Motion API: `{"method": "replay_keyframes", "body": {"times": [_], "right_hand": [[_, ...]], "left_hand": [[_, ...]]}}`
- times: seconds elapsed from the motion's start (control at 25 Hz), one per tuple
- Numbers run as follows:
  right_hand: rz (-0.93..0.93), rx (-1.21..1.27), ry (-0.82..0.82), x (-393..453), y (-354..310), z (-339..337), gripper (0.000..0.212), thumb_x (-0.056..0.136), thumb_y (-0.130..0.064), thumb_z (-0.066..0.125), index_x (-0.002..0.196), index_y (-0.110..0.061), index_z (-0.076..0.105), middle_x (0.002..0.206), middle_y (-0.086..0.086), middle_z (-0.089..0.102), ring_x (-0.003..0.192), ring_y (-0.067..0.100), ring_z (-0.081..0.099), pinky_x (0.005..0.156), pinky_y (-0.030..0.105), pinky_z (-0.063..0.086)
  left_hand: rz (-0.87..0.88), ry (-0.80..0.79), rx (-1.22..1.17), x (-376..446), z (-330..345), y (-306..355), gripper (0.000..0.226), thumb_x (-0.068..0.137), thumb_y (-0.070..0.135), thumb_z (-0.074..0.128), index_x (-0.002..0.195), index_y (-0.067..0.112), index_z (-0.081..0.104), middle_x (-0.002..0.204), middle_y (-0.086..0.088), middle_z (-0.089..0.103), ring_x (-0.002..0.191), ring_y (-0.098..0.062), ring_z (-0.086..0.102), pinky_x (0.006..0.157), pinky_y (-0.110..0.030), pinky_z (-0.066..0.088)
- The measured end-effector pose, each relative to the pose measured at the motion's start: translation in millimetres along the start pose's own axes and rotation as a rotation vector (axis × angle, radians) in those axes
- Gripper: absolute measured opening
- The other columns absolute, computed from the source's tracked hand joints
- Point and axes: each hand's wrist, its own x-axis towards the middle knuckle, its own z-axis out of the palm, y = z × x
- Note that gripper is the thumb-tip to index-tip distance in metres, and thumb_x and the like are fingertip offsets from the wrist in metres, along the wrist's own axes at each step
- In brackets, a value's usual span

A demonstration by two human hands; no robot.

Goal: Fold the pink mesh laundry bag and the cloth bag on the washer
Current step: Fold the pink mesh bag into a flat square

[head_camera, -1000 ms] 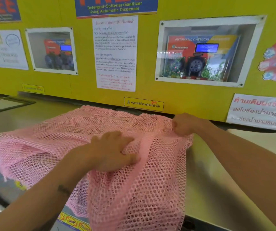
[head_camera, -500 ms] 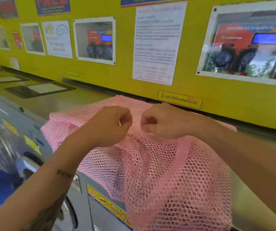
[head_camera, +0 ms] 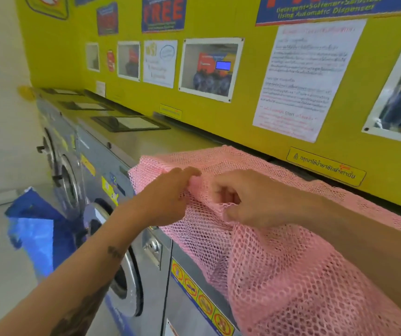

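Observation:
The pink mesh laundry bag [head_camera: 286, 263] lies spread over the top of a steel washer [head_camera: 146, 146], and a large part of it hangs down over the front edge. My left hand [head_camera: 168, 195] pinches a raised fold of the mesh near the bag's left end. Close beside it, my right hand [head_camera: 245, 197] grips the same fold with curled fingers. The two hands nearly touch. The cloth bag is not in view.
A row of front-loading washers [head_camera: 64, 175] runs off to the left below a yellow wall [head_camera: 231, 117] covered in posters. Black-framed sheets [head_camera: 129, 123] lie on the washer tops. A blue plastic bag [head_camera: 34, 229] sits on the floor at the left.
The view has swung to the left. My right hand came across from the bag's far right to meet the left, and both now hold one fold near the left end.

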Motion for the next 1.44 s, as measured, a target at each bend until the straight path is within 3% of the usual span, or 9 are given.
{"method": "replay_keyframes", "body": {"times": [0.2,0.36,0.44,0.56,0.72,0.88,1.0,1.2,1.44], "right_hand": [[0.005,0.786,-0.24,-2,5,-14,0.018,0.088,0.006,0.063,0.097,-0.009,0.059,0.087,0.015,0.068,0.077,0.022,0.067,0.071,0.03,0.055],[0.073,-0.035,0.093,10,36,8,0.019,0.09,-0.02,0.066,0.105,-0.03,0.059,0.116,-0.003,0.064,0.108,0.015,0.06,0.098,0.041,0.049],[0.18,-0.278,-0.007,11,47,16,0.04,0.092,-0.043,0.057,0.13,-0.038,0.046,0.139,-0.006,0.046,0.126,0.018,0.046,0.11,0.046,0.037],[0.247,-0.161,-0.106,13,66,16,0.05,0.096,-0.051,0.048,0.141,-0.033,0.039,0.144,-0.001,0.04,0.13,0.019,0.043,0.111,0.039,0.034],[0.229,-0.195,0.019,15,81,0,0.018,0.09,-0.039,0.065,0.104,-0.029,0.058,0.113,-0.006,0.058,0.105,0.015,0.053,0.088,0.033,0.041],[0.216,0.013,0.138,18,88,-8,0.013,0.091,-0.035,0.065,0.085,-0.023,0.066,0.084,-0.013,0.063,0.08,0.01,0.057,0.068,0.026,0.039],[0.258,0.085,0.262,22,94,-10,0.007,0.092,-0.038,0.061,0.091,-0.032,0.065,0.105,-0.014,0.066,0.099,0.01,0.06,0.083,0.029,0.043],[0.37,-0.188,0.076,33,108,-3,0.045,0.101,-0.046,0.041,0.142,-0.028,0.044,0.154,0.001,0.04,0.138,0.021,0.038,0.11,0.035,0.029],[0.436,-0.108,-0.079,26,126,-9,0.056,0.099,-0.052,0.04,0.151,-0.033,0.031,0.162,-0.005,0.025,0.148,0.017,0.023,0.121,0.038,0.015]], "left_hand": [[0.0,0.063,-0.02,4,0,-22,0.076,0.077,0.005,0.061,0.143,0.032,0.034,0.121,-0.004,0.046,0.113,-0.028,0.051,0.094,-0.046,0.048],[0.014,0.069,0.08,9,2,-40,0.058,0.071,0.016,0.067,0.12,0.041,0.049,0.118,0.0,0.049,0.109,-0.027,0.049,0.091,-0.052,0.046],[0.05,0.085,0.039,9,3,-45,0.054,0.07,0.009,0.068,0.108,0.043,0.051,0.106,0.004,0.055,0.099,-0.025,0.052,0.085,-0.052,0.047],[0.118,0.183,-0.071,10,1,-44,0.048,0.074,0.005,0.065,0.106,0.039,0.054,0.105,0.002,0.065,0.095,-0.026,0.06,0.082,-0.048,0.051],[0.128,0.301,-0.051,5,-15,-37,0.051,0.079,-0.002,0.053,0.12,0.028,0.057,0.112,0.001,0.058,0.099,-0.023,0.059,0.081,-0.042,0.052],[-0.204,-0.115,0.194,-6,-54,-38,0.057,0.085,0.002,0.048,0.133,0.033,0.048,0.128,-0.001,0.049,0.117,-0.026,0.054,0.095,-0.044,0.049],[-0.369,-0.175,0.153,-9,-80,-39,0.066,0.081,-0.004,0.05,0.136,0.034,0.048,0.138,-0.001,0.05,0.121,-0.023,0.053,0.087,-0.033,0.049],[-0.052,0.205,-0.135,9,-56,-18,0.034,0.09,0.007,0.051,0.117,0.024,0.063,0.113,-0.001,0.064,0.103,-0.018,0.061,0.089,-0.035,0.052],[-0.224,-0.06,0.213,54,13,-34,0.052,0.094,0.055,0.033,0.142,0.037,0.044,0.156,-0.001,0.036,0.142,-0.028,0.031,0.117,-0.057,0.013]]}}
